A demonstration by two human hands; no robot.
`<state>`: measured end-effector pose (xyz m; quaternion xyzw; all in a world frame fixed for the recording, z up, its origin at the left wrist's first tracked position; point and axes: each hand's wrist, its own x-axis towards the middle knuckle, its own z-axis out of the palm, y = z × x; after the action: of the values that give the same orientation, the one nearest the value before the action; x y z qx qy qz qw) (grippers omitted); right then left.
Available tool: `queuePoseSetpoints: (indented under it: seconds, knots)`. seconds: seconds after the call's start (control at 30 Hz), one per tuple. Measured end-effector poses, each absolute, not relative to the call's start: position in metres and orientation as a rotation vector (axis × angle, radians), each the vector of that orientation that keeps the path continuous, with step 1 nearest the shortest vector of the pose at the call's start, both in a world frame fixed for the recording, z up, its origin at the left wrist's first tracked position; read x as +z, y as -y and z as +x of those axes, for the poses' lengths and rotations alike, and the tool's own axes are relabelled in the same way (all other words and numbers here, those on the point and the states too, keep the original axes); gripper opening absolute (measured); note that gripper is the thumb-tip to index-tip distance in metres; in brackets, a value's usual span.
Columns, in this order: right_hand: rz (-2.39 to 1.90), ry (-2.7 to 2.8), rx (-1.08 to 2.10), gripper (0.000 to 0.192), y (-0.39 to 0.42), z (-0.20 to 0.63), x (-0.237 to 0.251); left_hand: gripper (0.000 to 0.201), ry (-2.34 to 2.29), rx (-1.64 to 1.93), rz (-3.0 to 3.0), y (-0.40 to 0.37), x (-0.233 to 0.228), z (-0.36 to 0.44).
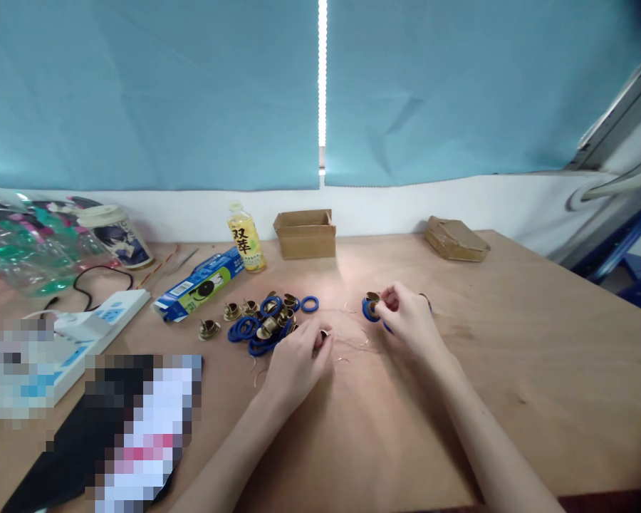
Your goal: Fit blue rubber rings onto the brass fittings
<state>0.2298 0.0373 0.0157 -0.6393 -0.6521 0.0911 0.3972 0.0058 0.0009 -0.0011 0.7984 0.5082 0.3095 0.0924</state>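
My left hand (302, 353) is closed, its thumb and fingers pinching a small brass-coloured metal piece (322, 335) that they mostly cover. Beside it lies a pile of blue rings (246, 327) and flanged brass-coloured pieces (268, 328). One loose blue ring (310, 304) rests at the pile's right edge. Farther right, my right hand (409, 317) has its fingertips pinched at a brass-coloured piece with a blue ring (370, 308) on the table. More blue and brass-coloured parts are partly hidden behind that hand. Thin curved strands (364, 338) lie between the hands.
Behind the pile are a blue-green carton (203, 285), a yellow drink bottle (247, 239) and an open cardboard box (305, 236). A second cardboard box (456, 239) sits back right. Left are a power strip (104, 317), a cup (118, 239), clear bottles (37, 246) and a blurred dark item (80, 442).
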Motion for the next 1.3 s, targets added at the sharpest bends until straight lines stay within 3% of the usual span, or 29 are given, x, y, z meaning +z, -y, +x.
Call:
queuePoseSetpoints:
  seconds: [0.27,0.8,1.07,1.3]
  knots:
    - [-1.678,1.763,0.237,0.005,-0.045,0.223,-0.004,0.013,-1.54,0.894,2.394,0.003,0.006,0.007]
    - [-1.659,1.97,0.104,0.013,-0.045,0.234,0.0,0.01,-2.068,1.277,2.174,-0.021,0.005,-0.02]
    - [-1.616,1.999,0.122,0.004,-0.043,0.228,0.0,0.026,-1.734,0.957,2.426,-0.014,-0.005,-0.009]
    - [-1.445,1.785,0.258,0.007,-0.037,0.225,0.009,0.014,-1.62,0.825,2.527,-0.014,-0.007,-0.014]
